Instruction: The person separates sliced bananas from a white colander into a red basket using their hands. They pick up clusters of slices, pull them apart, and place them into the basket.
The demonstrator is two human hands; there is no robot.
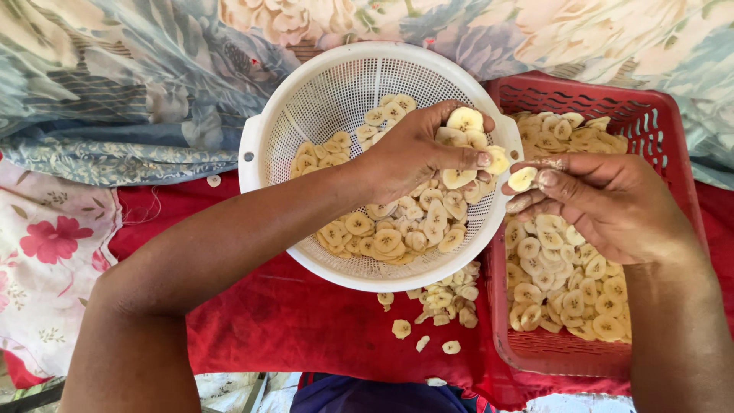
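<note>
A red cloth [306, 321] carries a white colander [321, 99] under the left hand [413, 153], a red basket [657, 122] under the right hand [604, 203], and loose banana slices [443, 302] below both.

Setting: a home, work done at floor level. Evidence: floral bedding [138, 84] spread behind; red cloth [306, 321] as work surface; household white colander [267, 145] and red plastic basket [657, 115], both holding banana slices [382, 237].

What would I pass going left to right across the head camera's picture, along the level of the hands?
Pink-flowered cloth → white colander → left hand holding banana slices → single slice pinched by right hand → red basket.
</note>
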